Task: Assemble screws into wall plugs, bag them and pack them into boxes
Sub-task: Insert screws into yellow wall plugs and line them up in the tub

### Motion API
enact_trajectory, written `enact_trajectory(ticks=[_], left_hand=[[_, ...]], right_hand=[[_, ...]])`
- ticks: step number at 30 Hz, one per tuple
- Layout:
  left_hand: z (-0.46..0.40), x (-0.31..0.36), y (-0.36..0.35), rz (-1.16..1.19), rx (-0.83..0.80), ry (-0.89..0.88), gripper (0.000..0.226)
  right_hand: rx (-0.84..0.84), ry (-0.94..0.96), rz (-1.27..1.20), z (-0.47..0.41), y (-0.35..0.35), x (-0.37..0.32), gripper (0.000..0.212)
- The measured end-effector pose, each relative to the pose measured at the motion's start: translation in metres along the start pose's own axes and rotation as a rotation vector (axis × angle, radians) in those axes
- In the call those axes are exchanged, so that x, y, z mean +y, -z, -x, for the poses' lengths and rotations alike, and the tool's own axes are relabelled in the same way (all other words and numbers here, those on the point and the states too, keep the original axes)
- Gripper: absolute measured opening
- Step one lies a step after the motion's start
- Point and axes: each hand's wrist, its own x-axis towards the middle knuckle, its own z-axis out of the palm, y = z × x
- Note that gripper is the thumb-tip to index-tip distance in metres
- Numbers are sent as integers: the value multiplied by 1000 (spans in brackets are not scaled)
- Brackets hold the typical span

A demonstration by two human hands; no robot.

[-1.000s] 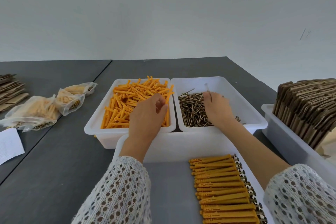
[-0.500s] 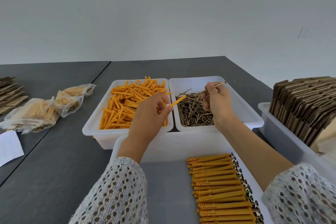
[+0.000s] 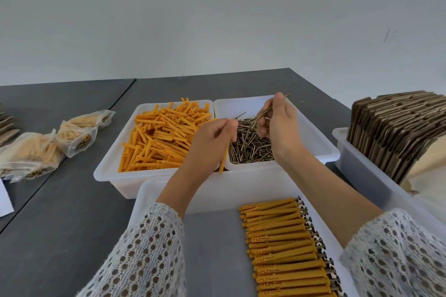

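My left hand [image 3: 209, 138] grips an orange wall plug [image 3: 223, 161] that hangs down below its fingers, over the rims between the bins. My right hand [image 3: 277, 125] pinches a brown screw [image 3: 268, 110], held slanted above the white bin of loose screws [image 3: 251, 149]. Both hands are close together, a little apart. The white bin of loose orange plugs [image 3: 159, 135] sits to the left. Nearest me, a white tray [image 3: 169, 190] holds a row of assembled plugs with screws [image 3: 284, 246].
Filled clear bags [image 3: 60, 137] lie on the dark table at the left, beside a white paper sheet [image 3: 3, 202]. A white bin of flat brown cardboard boxes [image 3: 395, 132] stands at the right. More flat cardboard [image 3: 7, 125] lies at the far left edge.
Both hands lifted out of their bins, the left with a plug, the right with a screw, and came together. The plug now points downward.
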Motion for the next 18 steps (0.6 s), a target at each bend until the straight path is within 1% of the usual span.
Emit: enact_trajectory(ticks=[3,8,12,15,18], left_hand=[[4,0,-11,-146,-103,-65,41],[4,-4,-13,-224,-108,-132,40],[3,-6,-14,-230,-105,-153,39],[3,-7,-14,-213,-96,-137,36],[3,-7,-13,-156,-56,-86,35]], right_hand=[[-33,7,7,0,-2,-1,48],[-74,38,98,1,0,0,51],[-126,22,166,2,-1,2,48],[-226,32,237,6,-3,2,46],[-415,19,301,12,-3,2,42]])
